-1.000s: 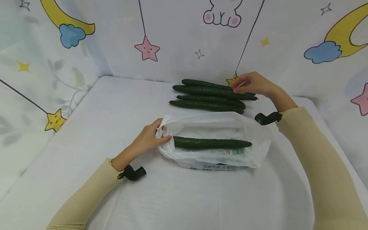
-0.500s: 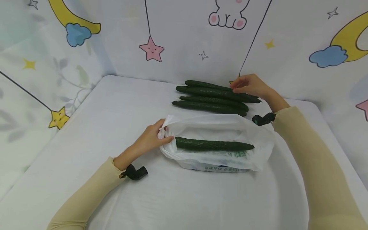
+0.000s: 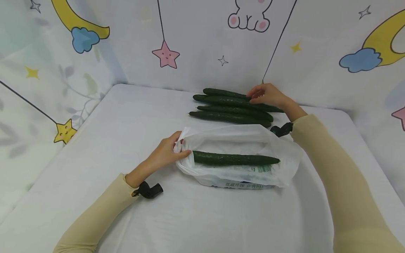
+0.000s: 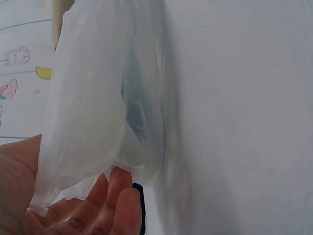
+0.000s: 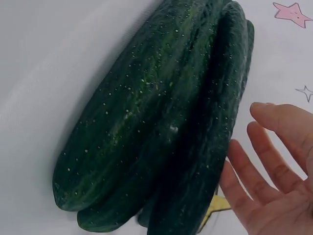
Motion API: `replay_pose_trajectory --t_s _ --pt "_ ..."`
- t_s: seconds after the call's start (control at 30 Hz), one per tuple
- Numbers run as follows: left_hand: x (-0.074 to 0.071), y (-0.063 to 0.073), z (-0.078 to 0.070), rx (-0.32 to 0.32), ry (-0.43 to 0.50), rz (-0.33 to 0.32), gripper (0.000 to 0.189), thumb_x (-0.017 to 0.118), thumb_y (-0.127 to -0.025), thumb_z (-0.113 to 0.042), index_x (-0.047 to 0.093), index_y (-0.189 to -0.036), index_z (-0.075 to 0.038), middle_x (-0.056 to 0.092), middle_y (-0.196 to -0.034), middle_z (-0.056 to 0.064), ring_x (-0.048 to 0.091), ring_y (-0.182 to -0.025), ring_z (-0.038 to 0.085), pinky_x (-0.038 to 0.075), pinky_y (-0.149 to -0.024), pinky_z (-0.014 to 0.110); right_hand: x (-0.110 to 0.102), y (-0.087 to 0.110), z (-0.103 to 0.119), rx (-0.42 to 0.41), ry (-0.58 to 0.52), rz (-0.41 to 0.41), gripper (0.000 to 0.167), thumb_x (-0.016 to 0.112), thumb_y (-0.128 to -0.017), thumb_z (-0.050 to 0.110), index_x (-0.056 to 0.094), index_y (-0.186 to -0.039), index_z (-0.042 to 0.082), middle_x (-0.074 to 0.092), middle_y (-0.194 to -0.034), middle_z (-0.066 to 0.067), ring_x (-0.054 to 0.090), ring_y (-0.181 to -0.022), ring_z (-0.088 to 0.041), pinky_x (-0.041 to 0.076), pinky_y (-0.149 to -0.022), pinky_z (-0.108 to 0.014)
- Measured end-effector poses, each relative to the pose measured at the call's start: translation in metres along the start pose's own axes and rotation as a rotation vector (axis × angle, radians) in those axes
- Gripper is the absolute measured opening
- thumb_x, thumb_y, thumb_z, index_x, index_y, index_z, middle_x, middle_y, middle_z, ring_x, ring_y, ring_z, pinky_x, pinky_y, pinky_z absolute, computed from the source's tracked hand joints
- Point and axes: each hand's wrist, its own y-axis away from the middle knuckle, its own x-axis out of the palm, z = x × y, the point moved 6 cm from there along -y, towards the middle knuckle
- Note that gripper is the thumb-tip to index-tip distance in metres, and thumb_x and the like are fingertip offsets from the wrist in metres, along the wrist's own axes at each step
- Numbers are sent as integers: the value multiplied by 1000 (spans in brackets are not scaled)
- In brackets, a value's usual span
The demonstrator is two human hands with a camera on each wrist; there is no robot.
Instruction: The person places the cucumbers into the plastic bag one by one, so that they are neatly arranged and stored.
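My left hand (image 3: 162, 154) grips the left side of the white plastic bag (image 3: 227, 131) at its mouth. In the left wrist view, the thin bag (image 4: 85, 98) hangs between thumb and curled fingers (image 4: 128, 213). One dark green cucumber (image 3: 235, 159) lies lengthwise in the bag's opening, its left end behind the gathered plastic. Behind the bag, several more cucumbers (image 3: 229, 116) lie side by side. Over the right part of the rearmost ones is my right hand (image 3: 269, 96). The right wrist view has its fingers (image 5: 281, 171) spread and relaxed beside the cucumbers (image 5: 122, 112), gripping none.
A white cloth (image 3: 190, 218) covers the table. Close behind the cucumbers rises a white curtain (image 3: 196, 31) printed with moons, clouds and stars. Black wrist cameras (image 3: 148, 189) sit at both sleeve cuffs.
My right hand has shifted left and slightly down along the rear cucumbers. My left hand keeps its hold on the bag, and the cucumber inside lies as before.
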Motion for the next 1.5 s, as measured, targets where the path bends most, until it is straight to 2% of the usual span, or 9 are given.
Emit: replay_pose_trajectory --t_s 0.13,0.2,0.4,0.6,0.83,1.0,1.17,1.37,1.5 --pt "-1 1 0 -3 -5 3 58 74 -87 -16 48 -136 -2 64 -115 16 60 -97 27 48 -80 39 8 -4 -3 4 -21 27 33 68 -90 7 63 -120 -6 59 -125 -23 53 -116 -35 41 -99 -44" --pt "-3 1 0 -5 -9 3 58 73 -87 -16 48 -136 -2 64 -115 15 60 -96 26 48 -80 39 11 -4 -3 -10 -36 41 33 68 -90 6 62 -120 -7 57 -127 -25 50 -119 -36 38 -102 -49" --pt "-3 0 0 0 -14 9 57 73 -88 -17 47 -137 -2 64 -116 16 60 -97 26 48 -82 41 16 -3 -1 -55 -61 60 34 68 -88 1 60 -120 -9 56 -127 -27 48 -122 -39 35 -105 -51" --pt "-4 -1 0 -3 -9 17 59 72 -88 -17 46 -139 -3 63 -121 16 60 -105 28 48 -88 47 18 -3 -5 -78 -19 44 36 70 -87 -1 59 -121 -8 56 -127 -26 48 -122 -40 34 -105 -52" --pt "-4 -2 -3 -1 -16 16 60 73 -88 -17 46 -139 -3 63 -122 16 60 -107 31 47 -90 49 19 -2 -1 -93 7 5 40 69 -87 -2 57 -124 -9 56 -122 -29 50 -115 -42 35 -101 -56" --pt "-2 -1 -3 -9 -12 25 60 72 -88 -18 45 -140 -3 63 -123 16 61 -105 31 48 -88 47 21 -4 -2 -104 40 -24 37 71 -86 -1 60 -120 -9 58 -112 -26 51 -106 -38 38 -95 -52" --pt "0 1 -1 -10 -3 21 60 72 -88 -17 45 -140 -3 63 -123 16 60 -105 30 48 -89 47 22 -5 -3 -101 80 -24 38 74 -85 2 62 -119 -9 60 -110 -25 52 -104 -37 40 -93 -50" --pt "1 0 1 -6 -3 19 60 72 -88 -17 45 -139 -3 63 -123 15 60 -107 30 47 -91 49 24 -6 -4 -67 74 -5 40 73 -86 4 61 -121 -9 59 -118 -27 52 -112 -40 38 -100 -53" --pt "2 0 2 -5 3 21 58 71 -88 -17 46 -139 -3 63 -123 15 59 -107 30 47 -91 49 25 -6 -8 -38 97 1 41 74 -86 6 61 -122 -7 59 -121 -26 52 -113 -39 39 -100 -51"
